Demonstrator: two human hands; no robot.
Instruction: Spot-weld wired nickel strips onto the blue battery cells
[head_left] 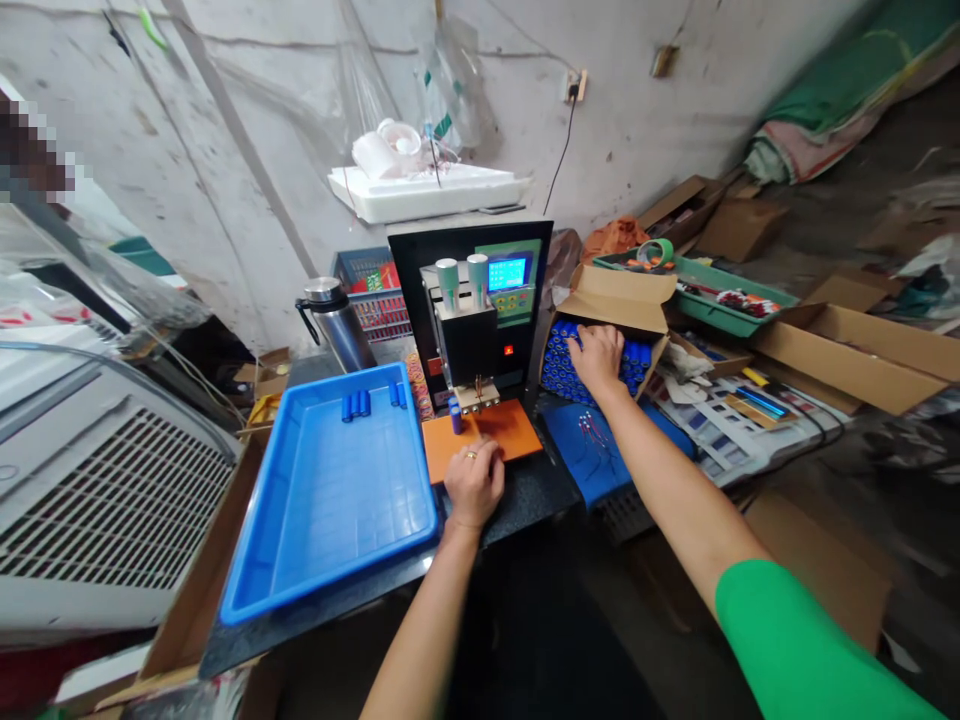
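My right hand point(600, 358) reaches into an open cardboard box point(622, 290), its fingers apart and resting over blue cylindrical battery cells point(564, 375) stacked there with their ends facing me. At the front of the orange work plate point(517, 425), my left hand point(476, 482) has its fingers curled together; what they hold, if anything, is hidden. Just beyond it one blue cell point(455, 416) stands upright on the plate, by the welding head of the black spot welder point(466, 345). Several more cells point(356, 405) lie in the blue tray point(337, 540) on the left.
A steel flask point(341, 325) stands behind the tray. Wires with small tabs point(592, 435) lie on a blue surface point(566, 470) below the box. A green tray point(739, 295) with parts and tape is at the right. A white foam lid point(427, 192) sits above the welder.
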